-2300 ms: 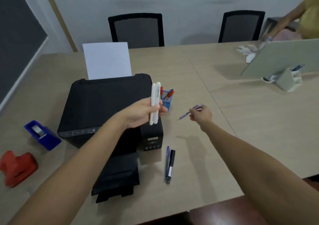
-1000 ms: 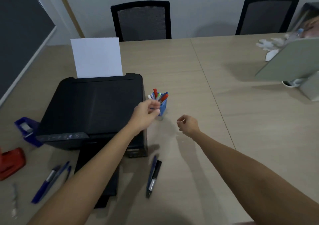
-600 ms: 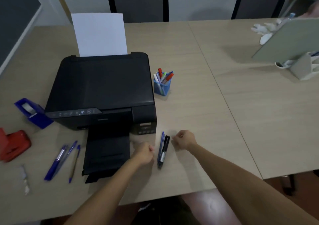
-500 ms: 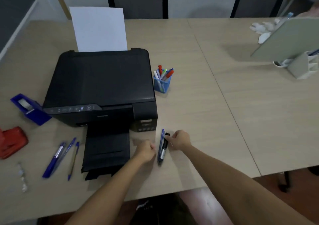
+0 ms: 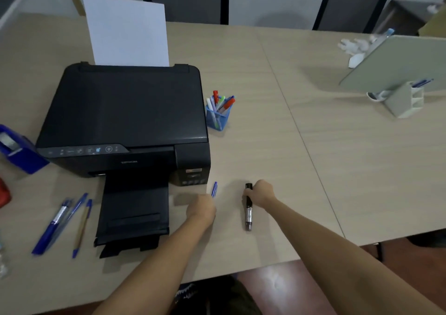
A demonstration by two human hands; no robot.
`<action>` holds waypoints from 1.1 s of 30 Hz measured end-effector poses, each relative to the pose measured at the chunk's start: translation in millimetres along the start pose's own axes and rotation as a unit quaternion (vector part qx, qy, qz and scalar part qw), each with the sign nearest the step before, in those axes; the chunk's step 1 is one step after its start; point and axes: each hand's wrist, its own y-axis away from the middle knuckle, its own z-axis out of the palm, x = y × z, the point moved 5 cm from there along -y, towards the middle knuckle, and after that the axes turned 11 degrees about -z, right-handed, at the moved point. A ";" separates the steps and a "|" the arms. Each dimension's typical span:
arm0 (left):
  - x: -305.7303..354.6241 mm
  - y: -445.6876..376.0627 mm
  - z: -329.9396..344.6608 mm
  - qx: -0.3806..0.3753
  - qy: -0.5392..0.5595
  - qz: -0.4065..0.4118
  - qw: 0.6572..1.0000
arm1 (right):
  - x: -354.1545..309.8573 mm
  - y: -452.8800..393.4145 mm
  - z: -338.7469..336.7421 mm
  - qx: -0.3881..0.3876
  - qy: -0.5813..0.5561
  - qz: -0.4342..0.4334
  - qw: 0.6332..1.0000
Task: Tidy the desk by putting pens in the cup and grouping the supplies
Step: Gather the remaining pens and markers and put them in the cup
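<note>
A blue mesh cup (image 5: 217,119) with several pens stands right of the black printer (image 5: 125,119). My left hand (image 5: 202,208) is closed around a blue pen (image 5: 214,189), whose tip sticks out above the fist. My right hand (image 5: 261,194) grips a black marker (image 5: 248,214) near its cap end; the marker's silver end points toward me, just above the table. Three blue pens (image 5: 61,223) lie left of the printer's output tray.
A blue tape dispenser (image 5: 17,150) and a red object (image 5: 3,192) sit at the left edge. A grey-green board (image 5: 398,66) leans on a white organiser (image 5: 405,102) at the far right. Two chairs stand behind the table. White paper (image 5: 128,29) rises from the printer.
Both hands came down from the cup to the pair of pens near the table's front. The left took the blue pen, the right took the black marker, and they have drawn apart.
</note>
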 end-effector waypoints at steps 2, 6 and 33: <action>11.1 2.3 1.2 -0.016 0.004 -0.002 1.000 | 1.9 -9.3 -23.8 0.018 -0.011 -0.004 1.000; 53.2 9.5 -25.8 0.023 0.100 0.050 0.993 | -7.0 -40.9 -79.9 0.087 -0.093 -0.033 0.991; 168.0 -112.9 -210.9 0.150 0.301 -0.106 0.936 | -159.4 -185.4 -150.2 0.083 -0.053 -0.324 0.941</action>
